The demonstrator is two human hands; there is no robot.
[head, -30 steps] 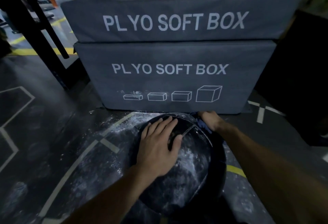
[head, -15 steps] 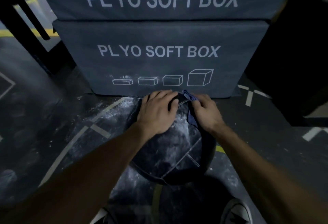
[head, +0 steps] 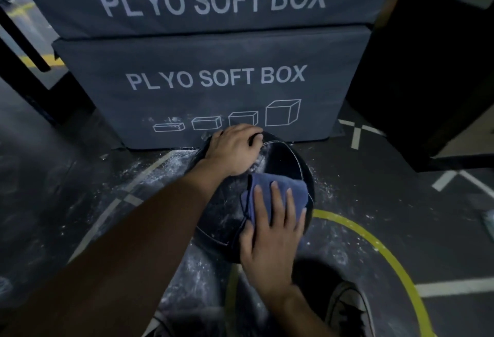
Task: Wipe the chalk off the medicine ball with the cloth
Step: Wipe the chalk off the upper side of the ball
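The black medicine ball [head: 283, 165] with pale stitched seams lies on the floor against the lower foam box. White chalk smears show beside my left hand and on the ball's near left panel. My left hand [head: 232, 149] lies over the ball's far top, its fingers curled over the far side. A folded blue cloth [head: 278, 189] covers the ball's near right side. My right hand [head: 270, 232] presses flat on the cloth with straight, spread fingers, the thumb along the cloth's left edge.
Two stacked grey foam boxes [head: 213, 80] marked PLYO SOFT BOX stand right behind the ball. A black block [head: 427, 82] stands at the right, a dark rack post [head: 16, 42] at the left. Chalk dust [head: 165, 168] and a yellow curved line [head: 374, 243] mark the floor. My shoe [head: 347, 310] is near the ball.
My right hand has dragged the cloth from the ball's far top down to its near right side. My left hand stays on the far top.
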